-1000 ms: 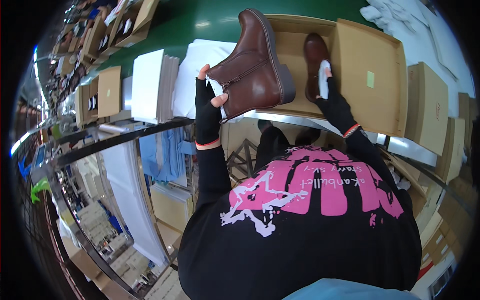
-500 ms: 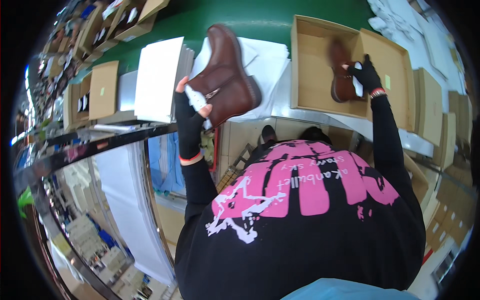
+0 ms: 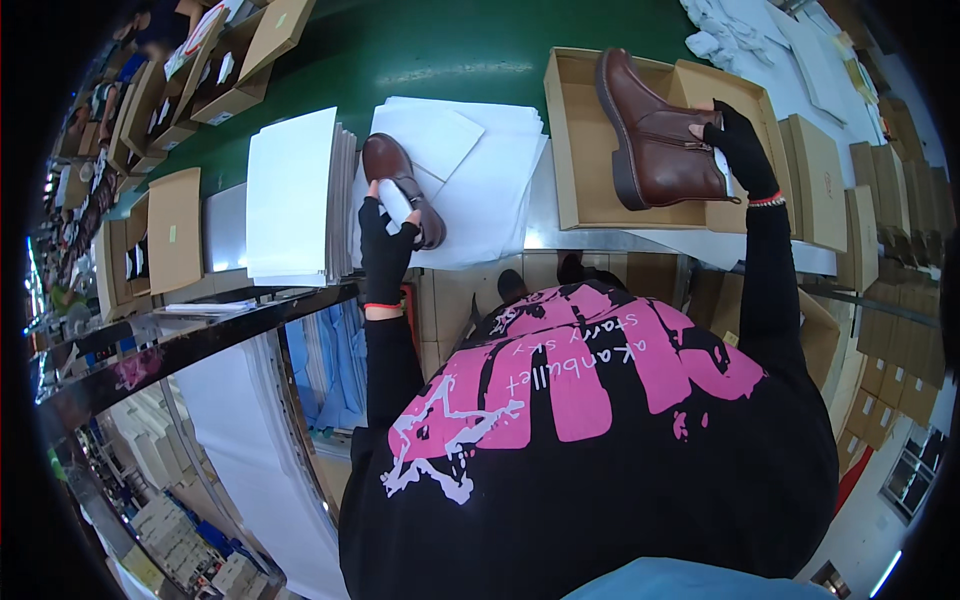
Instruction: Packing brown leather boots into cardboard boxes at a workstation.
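My left hand [image 3: 388, 240], in a black fingerless glove, grips a brown leather ankle boot [image 3: 388, 160] by its shaft. Seen from above, that boot points toe away over a stack of white paper sheets [image 3: 480, 200]; whether its sole touches the paper I cannot tell. White paper [image 3: 397, 203] shows at its opening, between my fingers. In my right hand [image 3: 742, 150], gloved alike, is the matching boot [image 3: 655, 135], held by its upper shaft near the zip. It is turned side-on, sole to the left, over an open cardboard shoebox [image 3: 575, 190].
A tall stack of white sheets [image 3: 290, 200] stands left of my left hand. More cardboard boxes [image 3: 175, 235] are at the left, and others [image 3: 815, 185] to the right. Crumpled white paper [image 3: 725, 35] lies at the back right of the green table [image 3: 430, 60]. A metal rail [image 3: 200, 335] runs at the lower left.
The left boot has gone from raised and side-on to lower, toe away over the paper. My right hand has lifted the other boot up from the box and turned it side-on.
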### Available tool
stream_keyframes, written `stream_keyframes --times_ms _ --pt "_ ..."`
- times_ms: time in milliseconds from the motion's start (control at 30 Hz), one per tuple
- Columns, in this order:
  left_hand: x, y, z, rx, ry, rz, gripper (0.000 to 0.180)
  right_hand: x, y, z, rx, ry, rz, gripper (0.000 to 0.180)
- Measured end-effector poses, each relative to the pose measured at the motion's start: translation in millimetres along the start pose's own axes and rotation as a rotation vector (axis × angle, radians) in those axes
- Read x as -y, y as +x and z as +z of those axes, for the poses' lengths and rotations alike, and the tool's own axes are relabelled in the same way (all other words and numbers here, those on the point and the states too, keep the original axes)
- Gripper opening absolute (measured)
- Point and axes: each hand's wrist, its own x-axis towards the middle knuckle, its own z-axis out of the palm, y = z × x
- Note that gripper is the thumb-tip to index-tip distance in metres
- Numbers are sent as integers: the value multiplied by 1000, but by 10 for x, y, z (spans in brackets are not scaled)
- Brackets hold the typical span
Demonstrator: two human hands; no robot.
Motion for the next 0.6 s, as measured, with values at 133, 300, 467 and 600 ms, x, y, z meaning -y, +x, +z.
stream_keyframes --times_ms 133,300,467,600 --pt "-329 -63 -81 -156 196 83 35 534 111 333 107 -9 -107 39" --pt "-469 -383 -480 -432 115 30 11 702 497 1087 251 -33 -220 41" --pt "-611 -984 -948 -744 256 3 15 886 574 2117 312 -224 -324 43" --pt "-668 -1427 -1395 -1035 403 -49 15 558 596 2798 558 -29 -51 55"
